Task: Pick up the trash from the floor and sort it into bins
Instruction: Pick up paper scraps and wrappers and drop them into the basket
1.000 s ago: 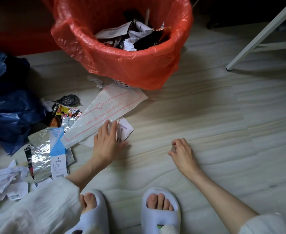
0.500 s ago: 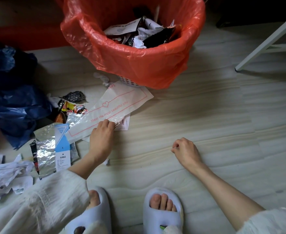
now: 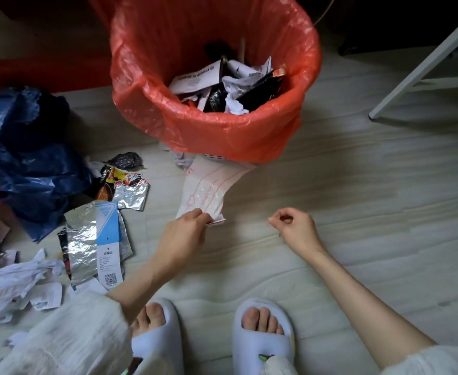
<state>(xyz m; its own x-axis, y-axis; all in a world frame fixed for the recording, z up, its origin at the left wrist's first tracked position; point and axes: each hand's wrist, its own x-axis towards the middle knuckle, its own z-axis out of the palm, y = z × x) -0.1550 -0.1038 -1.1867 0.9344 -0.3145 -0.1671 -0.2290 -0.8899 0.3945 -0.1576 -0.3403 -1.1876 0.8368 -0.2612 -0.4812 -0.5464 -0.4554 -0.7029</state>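
Pale wood-grain floor (image 3: 357, 185) surrounds the red-lined bin (image 3: 214, 125). Since a second ago, the left hand (image 3: 181, 234) has moved from lying flat on the white plastic bag (image 3: 208, 190) to pinching its near edge and lifting it, just in front of the bin. The right hand (image 3: 294, 226) is curled, pinching something too small to identify. Judgement: next, deposit the bag.

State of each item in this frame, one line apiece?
Left hand: pinches the white mailer bag's near edge.
White mailer bag: lifted at that edge, far end by the bin.
Right hand: fingers curled, pinching something too small to identify.
Red-lined bin: upright, partly filled.
Silver foil wrapper: flat on floor.
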